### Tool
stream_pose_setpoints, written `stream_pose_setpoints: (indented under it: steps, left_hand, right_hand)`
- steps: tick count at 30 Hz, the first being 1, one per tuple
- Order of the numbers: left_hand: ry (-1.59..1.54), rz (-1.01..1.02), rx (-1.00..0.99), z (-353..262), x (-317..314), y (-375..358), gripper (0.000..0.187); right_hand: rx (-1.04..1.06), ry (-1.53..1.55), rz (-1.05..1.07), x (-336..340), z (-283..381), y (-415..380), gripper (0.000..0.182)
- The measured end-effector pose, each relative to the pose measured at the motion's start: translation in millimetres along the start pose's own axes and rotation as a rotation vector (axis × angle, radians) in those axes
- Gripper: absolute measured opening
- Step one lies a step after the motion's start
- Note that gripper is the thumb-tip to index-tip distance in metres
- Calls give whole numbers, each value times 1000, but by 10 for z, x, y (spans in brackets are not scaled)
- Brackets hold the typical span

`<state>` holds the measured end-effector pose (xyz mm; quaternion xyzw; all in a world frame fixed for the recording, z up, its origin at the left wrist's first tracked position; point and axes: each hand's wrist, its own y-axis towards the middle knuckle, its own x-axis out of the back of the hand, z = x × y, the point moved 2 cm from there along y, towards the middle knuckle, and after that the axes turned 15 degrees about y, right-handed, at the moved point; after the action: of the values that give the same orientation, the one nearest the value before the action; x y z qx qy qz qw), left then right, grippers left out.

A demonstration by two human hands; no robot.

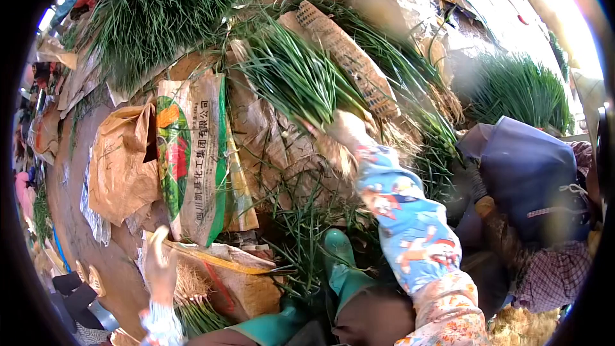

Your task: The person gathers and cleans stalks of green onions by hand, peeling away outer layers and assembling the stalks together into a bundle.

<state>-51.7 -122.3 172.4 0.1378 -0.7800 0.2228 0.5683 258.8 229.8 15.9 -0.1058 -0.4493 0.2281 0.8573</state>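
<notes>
- Chives (301,80), a long green bunch with pale roots, are lying in our right hand (346,129), which is closing around the root end; the leaves are fanning up and away toward the top of the heap.
- We are wearing a blue cartoon-printed sleeve cover (410,224) on that arm, with a floral cuff below it.
- We are raising our left hand (159,263) near the lower left, fingers loosely spread and apart; it is blurred, so we cannot tell whether it is touching anything, though it is hanging just above a small bundle with straw-coloured roots (192,295).
- We are reading red Chinese characters running down the white strip of a woven plastic sack (192,154), printed in green, red and orange; the small print is too fine for us to make out.
- We are seeing crumpled brown paper bags (122,160) lying beside the sack, creased and dusty.
- We are looking at a flat woven basket-like mat (352,57), tan with a grid texture, resting between bunches near the middle top.
- We are noticing more piles of chives (160,6) spreading across the upper left and another (519,90) at the right edge.
- We are seeing green rubber boots (343,275) near the bottom centre, smooth and glossy.
- We are sitting beside another person in a dark blue garment (525,166) and checked fabric at the right.
</notes>
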Motion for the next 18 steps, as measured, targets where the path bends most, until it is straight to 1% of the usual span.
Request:
stream_pose_setpoints:
  steps: [1,2,3,4,5,7,8,9,11,12,13,15,16,18]
  left_hand:
    - [-54,52,-91,-303,24,227,38]
    - [-46,106,-221,-567,13,424,38]
    - [-39,166,-351,-818,-34,575,39]
    - [-90,190,-403,-1054,-116,684,39]
    - [-141,216,-456,-1276,-240,766,39]
    - [-355,343,-395,-1665,-601,888,39]
    - [-483,406,-314,-1764,-889,884,40]
    - [-610,470,-230,-1845,-1180,870,41]
    - [-781,468,-194,-1966,-1571,677,44]
    - [-831,474,-96,-2030,-1639,544,46]
    - [-930,473,-101,-2043,-1705,409,45]
    - [-1020,513,-7,-1916,-1982,195,47]
    - [-974,522,55,-1847,-2050,121,44]
    - [-1003,494,90,-1848,-2015,48,44]
  right_hand:
    - [-37,159,161,27,-42,-49,35]
    - [352,-216,318,37,-70,-161,27]
    - [798,-556,318,60,-103,-301,22]
    - [295,227,391,277,39,-580,27]
    - [-263,979,407,372,76,-827,32]
    - [-42,1443,454,238,-357,-861,35]
    - [-180,1257,366,53,-698,-708,36]
    - [-112,496,102,242,-522,-867,33]
    - [26,120,-299,294,-619,-892,27]
    - [-1,231,-365,407,-569,-962,23]
    - [139,235,-472,446,-634,-1012,22]
    - [25,-15,-450,506,-611,-1070,21]
    - [28,-14,-449,514,-530,-1073,21]
    - [-57,177,-260,367,-348,-1048,23]
